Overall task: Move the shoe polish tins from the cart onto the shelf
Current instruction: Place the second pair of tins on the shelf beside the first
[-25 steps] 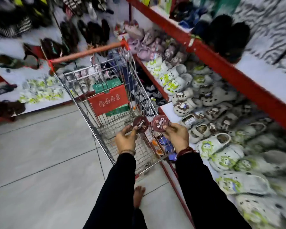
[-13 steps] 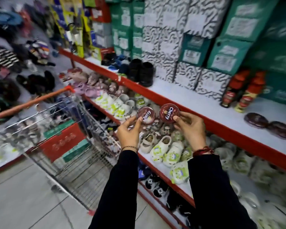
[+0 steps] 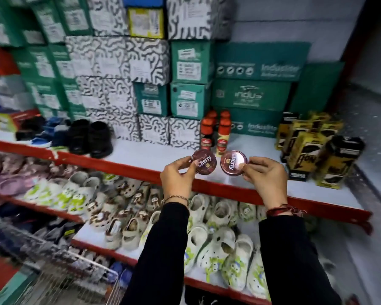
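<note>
Head view: left hand (image 3: 178, 181) and right hand (image 3: 264, 180) each pinch a round maroon metal shoe polish tin (image 3: 204, 161) (image 3: 233, 162) just above the white red-edged shelf (image 3: 163, 155), neither set down yet, wire cart (image 3: 59, 269) below-left of the shelf.

Shelf (image 3: 163, 154): white board, red front edge.
Rear: stacked shoe boxes (image 3: 123, 62).
Left: dark shoes (image 3: 90, 137) are set near the edge.
Middle: red-capped bottles (image 3: 216, 133) are stood upright.
Right: yellow-and-black cartons (image 3: 312, 146) are grouped.
</note>
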Available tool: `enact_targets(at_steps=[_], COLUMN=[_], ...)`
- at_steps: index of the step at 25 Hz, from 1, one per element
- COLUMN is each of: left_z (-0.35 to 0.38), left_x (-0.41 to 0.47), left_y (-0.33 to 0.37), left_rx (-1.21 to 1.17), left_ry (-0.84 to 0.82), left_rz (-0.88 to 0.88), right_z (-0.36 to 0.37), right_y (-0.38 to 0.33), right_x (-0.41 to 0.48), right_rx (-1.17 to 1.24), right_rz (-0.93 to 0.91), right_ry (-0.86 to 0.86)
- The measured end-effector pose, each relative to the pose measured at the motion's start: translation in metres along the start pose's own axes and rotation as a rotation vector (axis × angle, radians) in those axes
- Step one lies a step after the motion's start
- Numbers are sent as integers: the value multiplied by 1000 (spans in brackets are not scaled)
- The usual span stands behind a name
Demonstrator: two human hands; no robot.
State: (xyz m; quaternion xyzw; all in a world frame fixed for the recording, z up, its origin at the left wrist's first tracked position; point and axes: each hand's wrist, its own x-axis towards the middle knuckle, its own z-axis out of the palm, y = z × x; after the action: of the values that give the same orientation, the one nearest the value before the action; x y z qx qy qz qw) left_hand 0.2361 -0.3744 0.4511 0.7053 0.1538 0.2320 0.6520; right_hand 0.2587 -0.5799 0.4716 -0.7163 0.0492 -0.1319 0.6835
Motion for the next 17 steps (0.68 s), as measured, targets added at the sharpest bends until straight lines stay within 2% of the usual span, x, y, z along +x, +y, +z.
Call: enact_targets(at_steps=[3,5,9,12,17], left_z=[39,61,84,96,106], left_x=[18,28,37,41,41], left_y=[11,15,13,14,19], left_rx=[173,311,499,575,696], left_ry=[-108,-192,-356,-440,-479], left_rz=[42,-10,-92,-87,-59], right_z=[-28,-44,-60,-61,-59], right_y=[1,4,6,3,1], right_x=[26,40,52,55,56], right_rx=[-146,-245,-461,-518,-568], right_rz=[44,135,280,331,379], right_ry=[113,151,138,131,171])
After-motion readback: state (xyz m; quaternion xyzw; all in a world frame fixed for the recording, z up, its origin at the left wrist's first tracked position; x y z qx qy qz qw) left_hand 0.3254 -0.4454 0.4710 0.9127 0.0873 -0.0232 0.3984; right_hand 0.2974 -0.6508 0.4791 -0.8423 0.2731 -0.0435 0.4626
